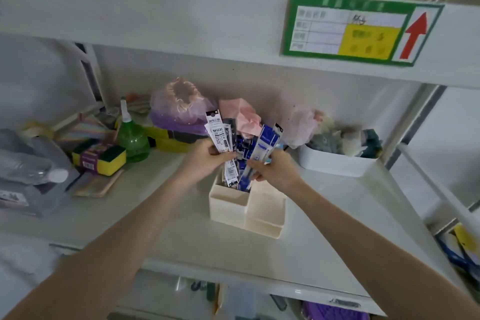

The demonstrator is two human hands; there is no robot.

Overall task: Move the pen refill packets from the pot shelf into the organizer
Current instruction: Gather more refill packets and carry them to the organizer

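Both hands clamp the fanned refill packets (pixel 233 148), left hand (pixel 205 161) and right hand (pixel 275 169), their lower ends inside the organizer's (pixel 228 205) tall far-left compartment. The fan is loose; released unevenly, outer packets could topple onto the shelf (pixel 166 228).
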